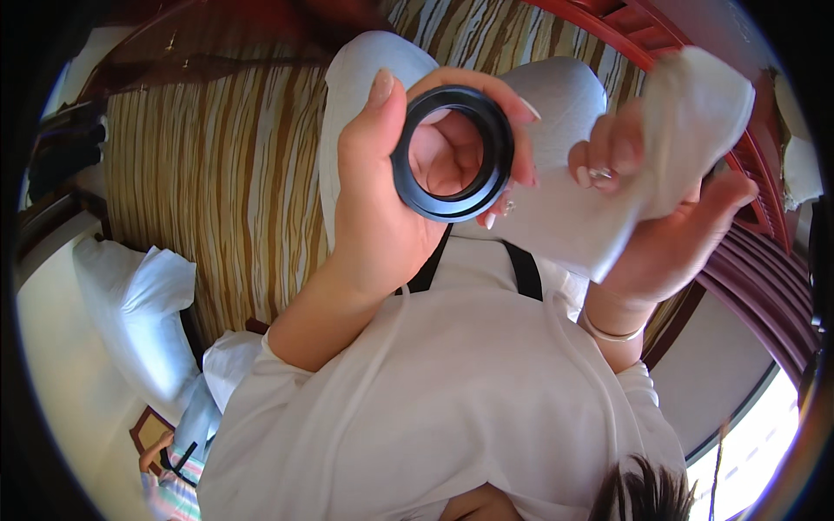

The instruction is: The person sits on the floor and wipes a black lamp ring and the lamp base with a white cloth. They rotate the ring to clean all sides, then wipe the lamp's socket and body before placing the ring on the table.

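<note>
My left hand is closed around a black ring-shaped part, perhaps a lens ring, held up over my lap. The ring's opening is tilted toward me, and the curled fingers and palm show through it. To the right, my right hand is closed on a thin white cloth. The cloth hangs in a loose fold between thumb and fingers and is slightly blurred. It is apart from the ring. Part of the right palm is hidden behind the cloth.
My knees in light trousers are below the hands, above a brown striped carpet. Glossy red furniture stands at the far edge. A person in a striped top is at lower left, purple drapes at right.
</note>
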Motion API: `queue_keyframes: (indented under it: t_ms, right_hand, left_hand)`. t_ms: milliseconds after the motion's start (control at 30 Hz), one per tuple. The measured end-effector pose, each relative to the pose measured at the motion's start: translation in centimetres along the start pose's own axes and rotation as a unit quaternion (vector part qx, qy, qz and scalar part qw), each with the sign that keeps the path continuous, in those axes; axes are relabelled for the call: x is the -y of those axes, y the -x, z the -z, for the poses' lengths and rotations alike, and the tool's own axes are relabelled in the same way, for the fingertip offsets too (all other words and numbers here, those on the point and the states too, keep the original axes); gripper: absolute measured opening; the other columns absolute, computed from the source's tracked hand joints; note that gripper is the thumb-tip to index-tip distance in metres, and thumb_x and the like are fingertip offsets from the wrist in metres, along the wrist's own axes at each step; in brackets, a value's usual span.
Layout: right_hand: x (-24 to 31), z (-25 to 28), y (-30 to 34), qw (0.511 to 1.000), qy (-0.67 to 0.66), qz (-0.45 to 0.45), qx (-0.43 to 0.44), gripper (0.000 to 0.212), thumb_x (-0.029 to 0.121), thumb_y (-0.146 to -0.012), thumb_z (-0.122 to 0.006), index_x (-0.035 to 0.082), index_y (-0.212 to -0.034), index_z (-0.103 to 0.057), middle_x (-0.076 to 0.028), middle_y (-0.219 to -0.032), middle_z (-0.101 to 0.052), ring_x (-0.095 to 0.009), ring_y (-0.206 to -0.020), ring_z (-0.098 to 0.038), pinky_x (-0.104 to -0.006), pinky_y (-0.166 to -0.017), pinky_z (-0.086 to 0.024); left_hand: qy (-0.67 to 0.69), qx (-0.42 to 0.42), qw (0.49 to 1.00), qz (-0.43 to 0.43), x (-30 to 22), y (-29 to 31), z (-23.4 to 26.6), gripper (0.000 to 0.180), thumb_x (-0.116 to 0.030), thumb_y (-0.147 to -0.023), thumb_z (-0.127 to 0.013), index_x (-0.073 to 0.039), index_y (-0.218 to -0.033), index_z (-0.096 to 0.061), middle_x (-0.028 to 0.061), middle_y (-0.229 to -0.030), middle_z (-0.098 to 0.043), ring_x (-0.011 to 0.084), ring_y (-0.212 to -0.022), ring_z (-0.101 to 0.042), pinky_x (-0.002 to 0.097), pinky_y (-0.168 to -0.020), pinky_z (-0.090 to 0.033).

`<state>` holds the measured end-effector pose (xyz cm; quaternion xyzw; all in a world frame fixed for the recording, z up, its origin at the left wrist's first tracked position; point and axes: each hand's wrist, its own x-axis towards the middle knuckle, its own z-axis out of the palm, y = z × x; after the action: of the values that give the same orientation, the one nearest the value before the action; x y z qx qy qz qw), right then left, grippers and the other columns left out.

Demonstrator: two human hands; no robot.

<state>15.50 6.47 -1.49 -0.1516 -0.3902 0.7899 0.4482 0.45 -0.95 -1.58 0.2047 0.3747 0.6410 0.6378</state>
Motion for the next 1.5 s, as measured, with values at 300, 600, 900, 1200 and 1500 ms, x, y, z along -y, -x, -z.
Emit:
queue_keyframes:
  t_ms: [300, 600, 900, 1200, 1500]
  right_hand:
    - [-1.4, 2.0, 2.4, 0.997, 0.067, 0.034, -0.018, 0.024, 0.015, -0.092, -0.048, -0.001, -0.110, -0.050, -0.015, -0.077, -0.059, -0.021, -0.064, -0.058, -0.0336, -0.061, -0.051]
    - [-1.1, -0.4, 2.3, 0.805, 0.534, 0.235, 0.107, 0.018, 0.012, -0.071, -0.066, 0.008, -0.086, -0.058, -0.014, -0.085, -0.055, -0.021, -0.067, -0.053, -0.0261, -0.055, -0.041]
    - [-0.2, -0.6, 3.5, 0.785, 0.566, 0.236, 0.092, 0.030, 0.011, -0.058, -0.072, 0.013, -0.086, -0.062, -0.011, -0.087, -0.055, -0.020, -0.068, -0.052, -0.0263, -0.055, -0.039]
    - [1.1, 0.7, 3.9, 0.762, 0.587, 0.241, 0.129, 0.037, -0.005, -0.061, -0.065, 0.010, -0.094, -0.065, -0.011, -0.084, -0.052, -0.021, -0.067, -0.053, -0.0267, -0.054, -0.040]
    - [0.3, 0.5, 3.7, 0.889, 0.388, 0.076, 0.234, 0.029, -0.005, -0.078, -0.049, -0.007, -0.106, -0.057, -0.014, -0.088, -0.054, -0.020, -0.069, -0.053, -0.0270, -0.060, -0.043]
  left_hand:
    - [-0.118, 0.037, 0.986, -0.115, -0.1, 0.2, 1.1, 0.075, -0.066, -0.079, -0.052, 0.000, -0.112, -0.051, 0.0047, -0.081, -0.056, 0.0072, -0.066, -0.046, 0.0206, -0.058, -0.037]
    - [-0.244, -0.056, 0.940, -0.230, 0.0, 0.0, 0.3, 0.112, -0.084, -0.071, -0.002, 0.008, -0.112, -0.049, 0.0129, -0.066, -0.057, 0.0109, -0.049, -0.042, 0.0204, -0.047, -0.032]
    - [-0.115, -0.003, 0.940, -0.322, 1.3, 0.0, -1.2, 0.095, -0.072, -0.082, -0.010, 0.010, -0.104, -0.052, 0.0182, -0.067, -0.058, 0.0159, -0.047, -0.045, 0.0236, -0.044, -0.033]
    - [-0.165, 0.020, 0.885, -0.436, 3.2, -1.0, -3.4, 0.080, -0.062, -0.088, -0.008, 0.003, -0.094, -0.055, 0.0230, -0.092, -0.057, 0.0243, -0.053, -0.053, 0.0300, -0.048, -0.042]
    - [-0.164, 0.049, 0.873, -0.456, 3.6, -1.7, -1.5, 0.083, -0.068, -0.085, -0.011, 0.000, -0.105, -0.052, 0.0227, -0.096, -0.054, 0.0232, -0.055, -0.051, 0.0266, -0.042, -0.038]
